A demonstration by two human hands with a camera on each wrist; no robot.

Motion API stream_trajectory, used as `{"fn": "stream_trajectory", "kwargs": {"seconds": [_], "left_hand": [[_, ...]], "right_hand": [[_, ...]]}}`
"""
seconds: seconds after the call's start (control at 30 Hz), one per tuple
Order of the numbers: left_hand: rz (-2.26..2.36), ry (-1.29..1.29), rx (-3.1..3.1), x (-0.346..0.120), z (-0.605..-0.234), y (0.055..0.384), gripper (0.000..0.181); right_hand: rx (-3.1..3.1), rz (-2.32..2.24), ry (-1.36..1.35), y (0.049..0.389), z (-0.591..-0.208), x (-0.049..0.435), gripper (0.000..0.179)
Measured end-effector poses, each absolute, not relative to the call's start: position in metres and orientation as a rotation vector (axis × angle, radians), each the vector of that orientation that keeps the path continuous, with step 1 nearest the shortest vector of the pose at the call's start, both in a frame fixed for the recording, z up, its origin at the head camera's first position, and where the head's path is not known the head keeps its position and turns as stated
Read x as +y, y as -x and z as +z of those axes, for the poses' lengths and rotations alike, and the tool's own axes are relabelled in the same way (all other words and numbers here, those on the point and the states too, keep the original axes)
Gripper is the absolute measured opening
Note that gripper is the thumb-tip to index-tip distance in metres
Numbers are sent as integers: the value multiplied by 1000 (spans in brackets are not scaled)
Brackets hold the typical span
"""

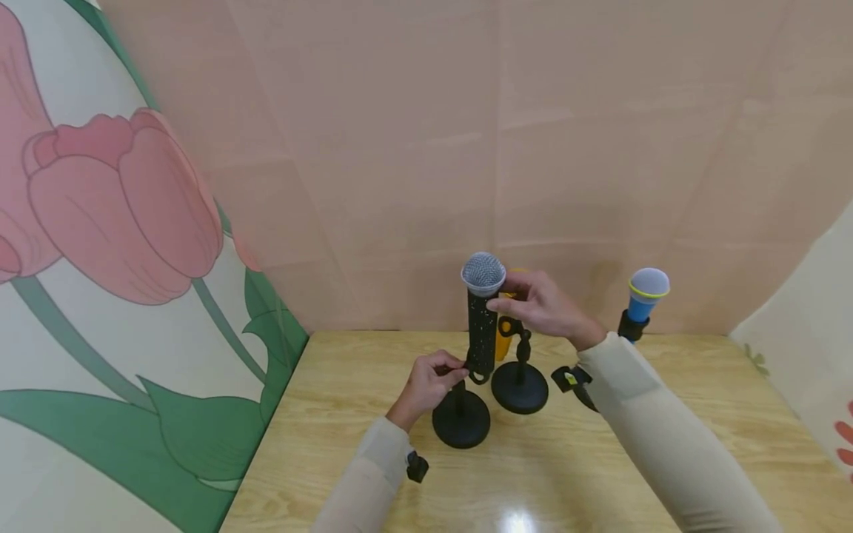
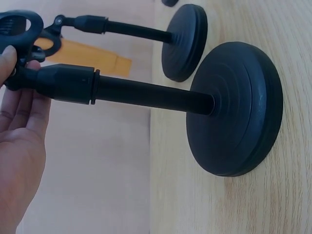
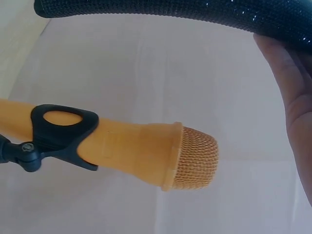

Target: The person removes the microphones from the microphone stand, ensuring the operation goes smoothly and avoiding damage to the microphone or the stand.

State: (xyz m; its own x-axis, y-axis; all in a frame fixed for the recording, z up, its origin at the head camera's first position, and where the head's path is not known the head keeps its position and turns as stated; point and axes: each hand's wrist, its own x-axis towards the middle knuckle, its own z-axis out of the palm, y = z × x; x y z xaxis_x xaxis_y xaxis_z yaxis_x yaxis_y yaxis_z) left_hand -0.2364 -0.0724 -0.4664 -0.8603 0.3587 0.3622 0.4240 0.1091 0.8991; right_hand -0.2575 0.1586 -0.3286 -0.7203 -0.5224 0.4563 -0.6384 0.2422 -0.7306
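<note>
A black glittery microphone [image 1: 481, 326] with a silver mesh head stands nearly upright in the head view. My right hand [image 1: 545, 305] grips it just below the head, thumb in front. Under its lower end is a black desk microphone stand [image 1: 461, 420] with a round base. My left hand [image 1: 426, 386] pinches the top of that stand at its clip [image 2: 30, 29]. Whether the microphone sits inside the clip I cannot tell. In the right wrist view the glittery body [image 3: 185, 9] crosses the top, above an orange microphone [image 3: 136, 152] held in another stand's clip [image 3: 63, 131].
The second black stand [image 1: 520, 388] is close behind the first, bearing the orange microphone. Farther right, a blue microphone [image 1: 641, 305] with a white head sits in a third holder, partly behind my right sleeve. A pinkish cloth [image 1: 400, 185] backs the wooden table [image 1: 320, 444].
</note>
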Motion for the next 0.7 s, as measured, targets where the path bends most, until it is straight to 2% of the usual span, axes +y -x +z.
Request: {"fn": "stream_trajectory", "kwargs": {"seconds": [0.43,0.7], "left_hand": [[-1895,815,-2311,-72,-466,234,8],[-1915,770,-2339,-71,-462,234,12]], "right_hand": [[-2423,1467,-1125,256,-320,160,36],[-2288,1469,-1060,247,-293,169,36]]}}
